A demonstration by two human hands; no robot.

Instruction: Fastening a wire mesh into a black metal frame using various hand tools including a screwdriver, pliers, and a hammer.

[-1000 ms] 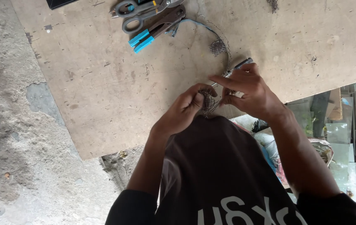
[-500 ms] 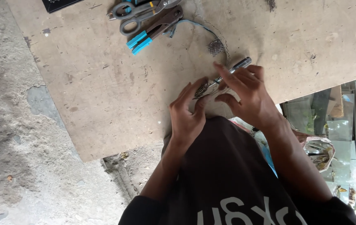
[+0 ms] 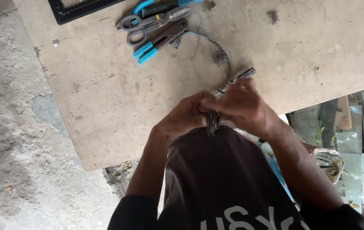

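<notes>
My left hand (image 3: 186, 117) and my right hand (image 3: 243, 106) meet at the near edge of a plywood board (image 3: 105, 98). Between their fingers is a small wad of grey wire mesh (image 3: 211, 121), pinched by both hands just above my dark shirt. My right hand also grips a slim metal tool (image 3: 238, 79) whose tip sticks out up and to the right. A thin strand of wire (image 3: 216, 47) runs from the hands across the board toward the tools.
At the board's far side lie grey tin snips (image 3: 152, 23) and pliers with blue handles (image 3: 158, 42), next to a black frame (image 3: 79, 8). Rough concrete floor (image 3: 15, 149) lies to the left. Glass panes and clutter (image 3: 343, 136) lie at the right.
My hands have closed together over the mesh wad and drawn it toward my body. The view has shifted slightly, showing more of the tools.
</notes>
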